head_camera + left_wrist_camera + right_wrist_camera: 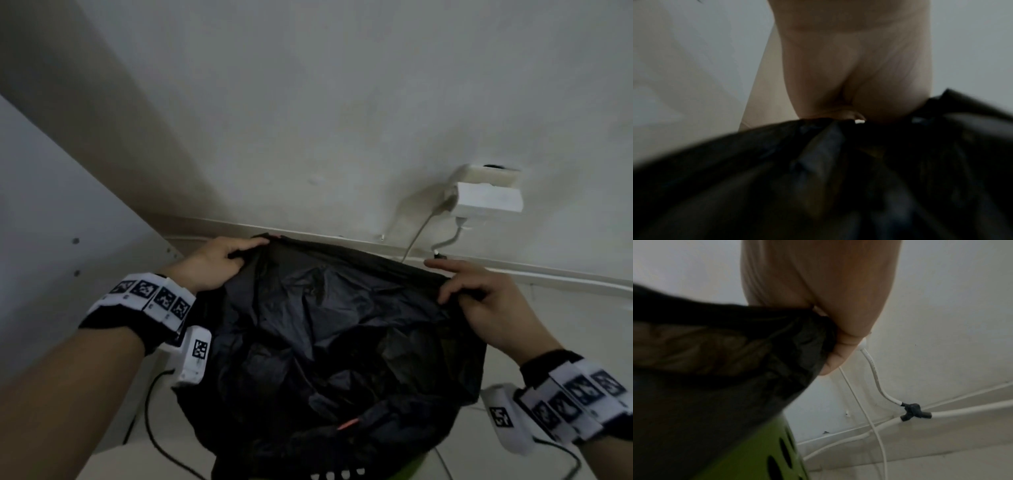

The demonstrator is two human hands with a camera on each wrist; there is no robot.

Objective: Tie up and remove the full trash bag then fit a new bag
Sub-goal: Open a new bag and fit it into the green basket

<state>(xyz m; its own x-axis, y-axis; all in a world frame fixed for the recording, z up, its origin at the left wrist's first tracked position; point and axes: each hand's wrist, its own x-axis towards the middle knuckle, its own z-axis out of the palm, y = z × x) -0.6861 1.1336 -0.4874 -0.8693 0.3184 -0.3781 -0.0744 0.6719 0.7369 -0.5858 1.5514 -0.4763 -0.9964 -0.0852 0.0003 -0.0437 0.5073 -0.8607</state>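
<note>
Against the wall, over a green bin (756, 451): one black trash bag (325, 335), its far rim stretched taut between two hands. Left hand (219, 262) pinches one corner, right hand (479, 294) grasps the other, likely to spread the mouth over the bin. White cables (875, 379) trail behind.

One black bag (325, 342), one green bin (756, 456), two hands.

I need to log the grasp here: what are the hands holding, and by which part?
Both hold the black trash bag by its top edge: left hand at one corner, right hand at the other.
</note>
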